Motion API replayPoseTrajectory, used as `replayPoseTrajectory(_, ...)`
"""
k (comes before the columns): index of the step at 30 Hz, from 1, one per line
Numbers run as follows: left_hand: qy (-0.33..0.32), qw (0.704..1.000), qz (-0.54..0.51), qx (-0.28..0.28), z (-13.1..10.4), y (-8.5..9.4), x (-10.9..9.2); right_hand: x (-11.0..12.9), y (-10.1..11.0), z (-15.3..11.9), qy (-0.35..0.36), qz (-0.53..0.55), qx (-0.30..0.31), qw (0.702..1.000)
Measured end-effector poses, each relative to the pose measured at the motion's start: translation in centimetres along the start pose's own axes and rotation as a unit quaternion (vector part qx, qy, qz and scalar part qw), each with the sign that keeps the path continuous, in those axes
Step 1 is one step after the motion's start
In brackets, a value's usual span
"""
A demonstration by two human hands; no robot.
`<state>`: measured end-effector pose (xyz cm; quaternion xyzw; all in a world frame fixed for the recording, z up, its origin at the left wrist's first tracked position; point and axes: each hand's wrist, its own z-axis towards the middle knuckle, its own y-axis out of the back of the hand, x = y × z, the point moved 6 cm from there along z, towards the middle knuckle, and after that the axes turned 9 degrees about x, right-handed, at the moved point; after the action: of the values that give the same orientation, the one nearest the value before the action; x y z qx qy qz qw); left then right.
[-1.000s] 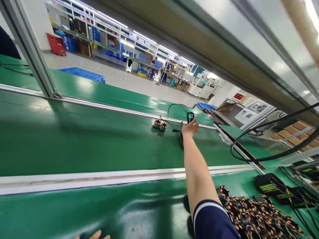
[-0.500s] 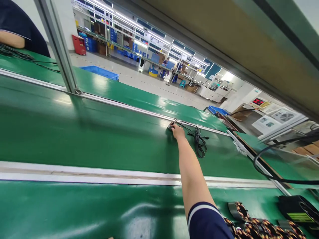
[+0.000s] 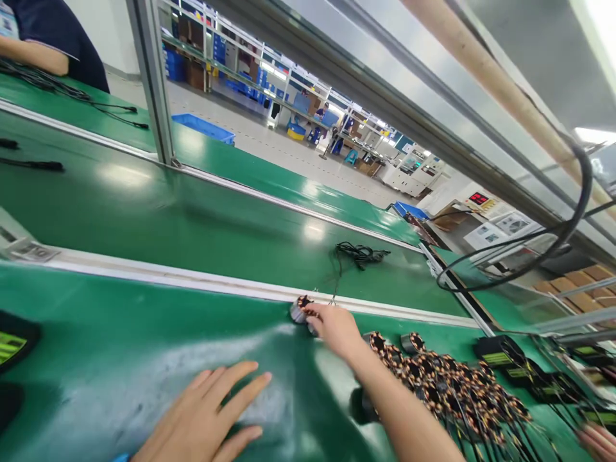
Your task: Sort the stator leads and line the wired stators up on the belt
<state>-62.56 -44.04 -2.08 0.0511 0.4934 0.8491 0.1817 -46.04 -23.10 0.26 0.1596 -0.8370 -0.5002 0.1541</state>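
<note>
Pinching two silver-and-copper cylinders [image 3: 298, 310] in right hand [image 3: 334, 327], probably paired by the coiled black cable [image 3: 360, 256] at one o'clock, with left hand [image 3: 202, 410] spread at seven.

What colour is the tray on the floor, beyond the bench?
The tray is blue, clearest in the head view.

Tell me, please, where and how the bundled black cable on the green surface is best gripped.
I would pinch the bundled black cable at its bunched middle, from above: it lies low, and its loops gather there. I would avoid the thin lead trailing toward the right hand, as pulling it might loosen them.
</note>
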Motion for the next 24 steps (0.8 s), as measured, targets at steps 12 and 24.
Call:
replayPoseTrajectory(12,0.101,0.978,-0.07,0.17,-6.3,1.0,1.9,13.7,-7.0,-11.0,0.289,0.082,0.022,0.954)
replayPoseTrajectory(24,0.077,0.97,-0.089,0.212,-8.1,-1.4,4.1,-11.6,5.1,7.5,-0.044,-0.178,-0.05,0.982)
